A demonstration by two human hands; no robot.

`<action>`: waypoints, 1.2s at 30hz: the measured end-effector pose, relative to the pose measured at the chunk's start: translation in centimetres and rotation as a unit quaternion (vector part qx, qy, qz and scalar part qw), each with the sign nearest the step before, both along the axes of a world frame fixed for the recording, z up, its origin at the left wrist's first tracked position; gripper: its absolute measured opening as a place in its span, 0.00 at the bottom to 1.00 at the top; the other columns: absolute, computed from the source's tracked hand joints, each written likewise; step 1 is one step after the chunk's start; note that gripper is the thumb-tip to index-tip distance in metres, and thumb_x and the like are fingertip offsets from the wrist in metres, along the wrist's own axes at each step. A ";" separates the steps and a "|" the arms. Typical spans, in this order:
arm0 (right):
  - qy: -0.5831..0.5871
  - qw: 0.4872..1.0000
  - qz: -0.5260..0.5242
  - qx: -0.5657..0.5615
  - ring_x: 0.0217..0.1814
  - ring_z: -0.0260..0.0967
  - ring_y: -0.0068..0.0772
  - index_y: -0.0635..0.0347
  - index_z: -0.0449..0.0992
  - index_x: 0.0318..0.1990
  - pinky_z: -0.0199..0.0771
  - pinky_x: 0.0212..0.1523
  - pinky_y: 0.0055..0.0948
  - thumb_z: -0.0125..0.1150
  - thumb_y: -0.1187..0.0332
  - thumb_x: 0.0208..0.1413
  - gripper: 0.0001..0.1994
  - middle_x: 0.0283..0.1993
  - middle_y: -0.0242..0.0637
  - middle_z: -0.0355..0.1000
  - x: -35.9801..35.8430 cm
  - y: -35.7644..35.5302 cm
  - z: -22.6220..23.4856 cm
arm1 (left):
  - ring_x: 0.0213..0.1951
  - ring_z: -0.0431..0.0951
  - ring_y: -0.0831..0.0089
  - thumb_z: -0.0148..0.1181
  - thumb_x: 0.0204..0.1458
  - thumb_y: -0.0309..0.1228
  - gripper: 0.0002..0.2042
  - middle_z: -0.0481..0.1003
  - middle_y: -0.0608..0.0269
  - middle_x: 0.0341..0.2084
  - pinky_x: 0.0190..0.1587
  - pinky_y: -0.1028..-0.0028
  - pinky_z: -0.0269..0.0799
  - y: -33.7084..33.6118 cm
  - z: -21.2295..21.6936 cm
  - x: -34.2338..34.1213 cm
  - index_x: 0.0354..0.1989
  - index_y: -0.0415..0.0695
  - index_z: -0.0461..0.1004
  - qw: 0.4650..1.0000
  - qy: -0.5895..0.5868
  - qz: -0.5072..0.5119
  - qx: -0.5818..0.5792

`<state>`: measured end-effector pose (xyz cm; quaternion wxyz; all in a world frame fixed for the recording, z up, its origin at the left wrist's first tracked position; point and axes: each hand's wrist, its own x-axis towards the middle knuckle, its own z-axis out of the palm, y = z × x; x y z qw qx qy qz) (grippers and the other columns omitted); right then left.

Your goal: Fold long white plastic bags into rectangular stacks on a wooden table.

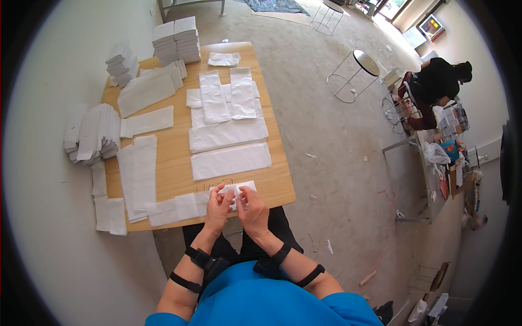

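Observation:
At the table's near edge, both hands are on a folded white sheet (247,186) that looks like thin paper or a flat bag. My left hand (218,204) has its fingers curled over the sheet's left part. My right hand (252,209) pinches near its middle, thumb and fingers close to the left hand's fingertips. The hands cover much of the sheet. To the left, overlapping white strips (173,209) run along the edge up to my left hand. Just beyond the hands lies a flat white strip (231,161), with another wide strip (228,134) behind it.
Tall stacks of folded white pieces (186,41) and a leaning pile (100,130) line the table's wall side. The wooden table (280,179) ends close on my right. Across the room, a person (440,81) sits by a cluttered table (429,179); a round stool (365,62) stands between.

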<state>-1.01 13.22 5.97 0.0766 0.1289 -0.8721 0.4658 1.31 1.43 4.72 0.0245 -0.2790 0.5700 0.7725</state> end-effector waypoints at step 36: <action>-0.229 0.966 -0.111 0.054 0.32 0.72 0.46 0.63 0.74 0.26 0.71 0.35 0.40 0.66 0.67 0.46 0.09 0.27 0.43 0.73 -3.7 1.4 -4.9 | 0.24 0.75 0.72 0.64 0.44 0.27 0.17 0.75 0.64 0.21 0.31 0.72 0.71 -4.6 -3.7 1.1 0.42 0.41 0.68 0.923 -0.066 -0.017 -0.379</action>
